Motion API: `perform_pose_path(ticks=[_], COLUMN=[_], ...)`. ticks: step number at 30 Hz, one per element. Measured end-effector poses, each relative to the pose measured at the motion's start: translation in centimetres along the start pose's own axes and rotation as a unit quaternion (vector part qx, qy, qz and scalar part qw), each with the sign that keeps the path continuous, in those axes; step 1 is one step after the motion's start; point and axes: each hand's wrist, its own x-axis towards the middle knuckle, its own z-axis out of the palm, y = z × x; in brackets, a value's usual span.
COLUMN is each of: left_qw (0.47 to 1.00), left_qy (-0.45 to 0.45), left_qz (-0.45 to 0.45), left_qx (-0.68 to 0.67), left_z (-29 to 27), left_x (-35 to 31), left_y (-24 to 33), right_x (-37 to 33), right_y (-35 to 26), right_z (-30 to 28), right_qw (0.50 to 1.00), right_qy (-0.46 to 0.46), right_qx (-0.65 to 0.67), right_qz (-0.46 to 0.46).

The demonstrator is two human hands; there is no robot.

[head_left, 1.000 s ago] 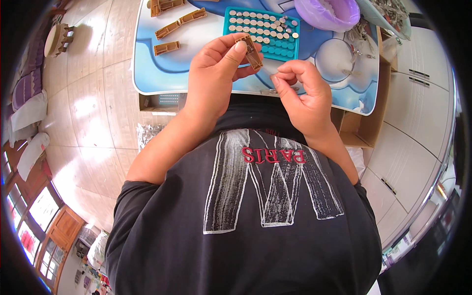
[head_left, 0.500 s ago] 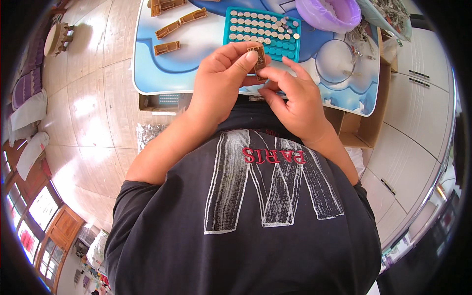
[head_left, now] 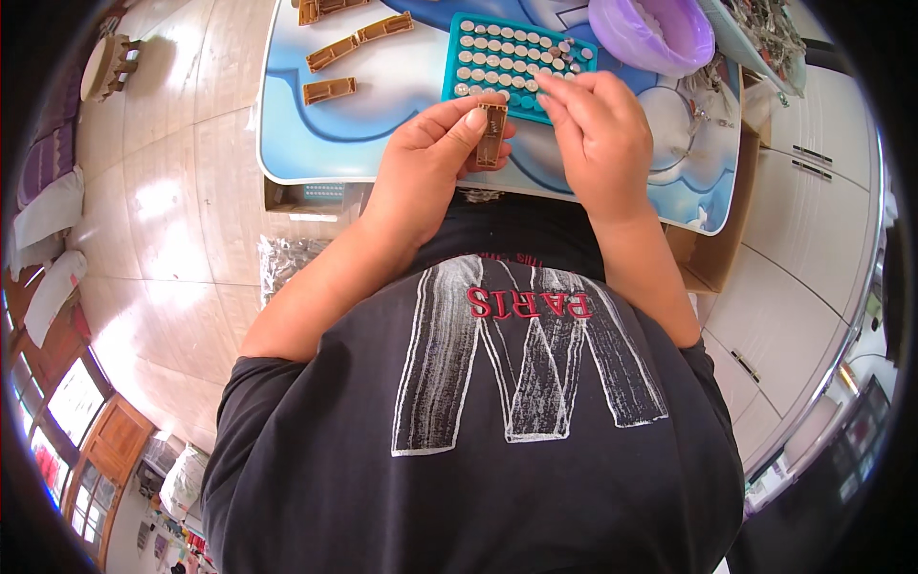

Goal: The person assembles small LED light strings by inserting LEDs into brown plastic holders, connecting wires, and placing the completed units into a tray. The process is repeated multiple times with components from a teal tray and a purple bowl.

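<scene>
The rounded near edge of the white-and-blue patterned table [head_left: 316,153] runs in front of my waist; its pale surface stretches between the loose brown channel-shaped pieces [head_left: 330,91] at left and the teal rectangular tray [head_left: 454,59] of silvery round discs [head_left: 465,57]. A purple round bowl [head_left: 622,43] stands at the tray's far right. My left hand [head_left: 430,153] pinches a hollow brown rectangular piece [head_left: 491,143], its recessed side facing me, by the tray's near edge. My right hand [head_left: 607,139] arches over the tray's near right part, fingers curled; I cannot tell whether they grip anything. Red lettering [head_left: 529,303] appears upside down on my black shirt [head_left: 335,459].
</scene>
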Motion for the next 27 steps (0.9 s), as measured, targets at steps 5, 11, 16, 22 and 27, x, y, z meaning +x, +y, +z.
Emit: perform_pose_path(ticks=[5,11,16,22,27], left_qw=[1.0,0.999,0.999,1.0,1.0], left_qy=[-0.001,0.017,0.019,0.01,0.015], left_qz=[-0.001,0.003,-0.001,-0.01,-0.013], left_qx=[-0.024,-0.042,-0.033,-0.014,-0.02], left_z=[-0.1,0.0,0.0,0.1,0.2], left_x=[0.3,0.6,0.7,0.5,0.5], left_y=[0.0,-0.3,-0.3,0.0,0.1], right_x=[0.4,-1.1,-0.9,0.5,0.1], right_y=[-0.8,-2.4,-1.6,1.2,1.5], right_z=[-0.2,0.3,0.0,1.0,1.1], right_qw=[0.997,0.994,0.995,0.999,0.998], right_qy=[0.008,-0.044,-0.025,0.023,0.001], right_qx=[0.072,0.083,0.086,-0.025,-0.05], right_qz=[-0.027,-0.062,-0.045,-0.03,-0.039])
